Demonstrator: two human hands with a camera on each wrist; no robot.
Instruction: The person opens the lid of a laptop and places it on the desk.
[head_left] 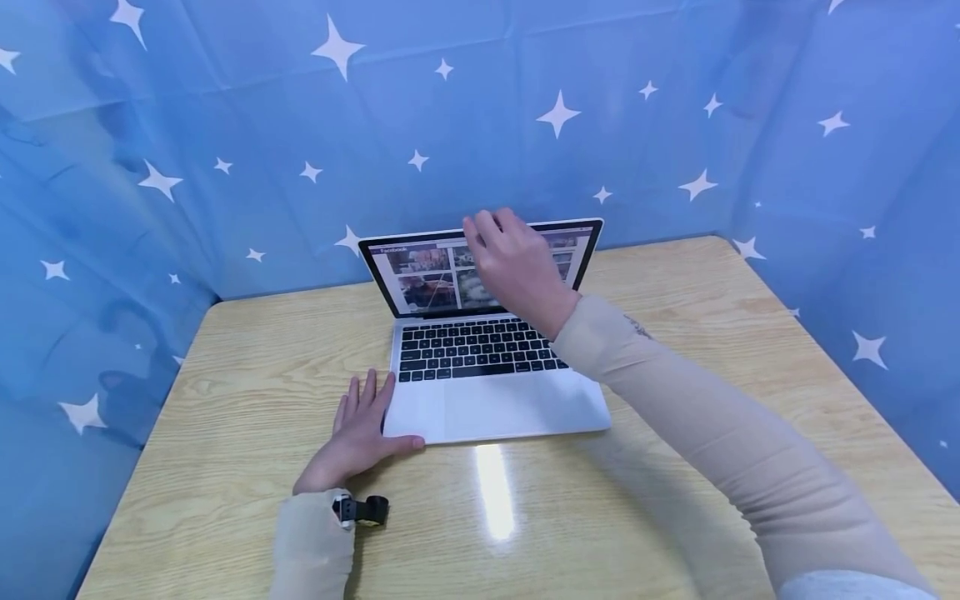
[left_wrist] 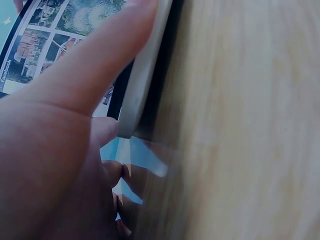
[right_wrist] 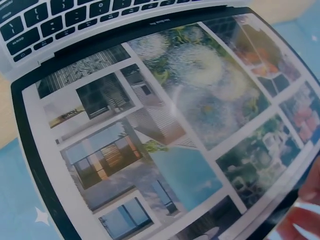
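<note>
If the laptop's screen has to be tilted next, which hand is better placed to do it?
Probably the right hand: its fingers are at the top edge of the screen. The left hand is down at the front left corner of the base.

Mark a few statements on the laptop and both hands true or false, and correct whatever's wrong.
1. The laptop stands open on a wooden table. True.
2. The left hand rests on the keyboard keys. False: it touches the laptop's near left corner.
3. The right hand holds the top edge of the screen. True.
4. The screen is black and shows nothing. False: it is lit with a page of pictures.
5. A blue backdrop with white stars hangs behind the table. True.
6. Both hands hold the screen. False: only the right does.
</note>
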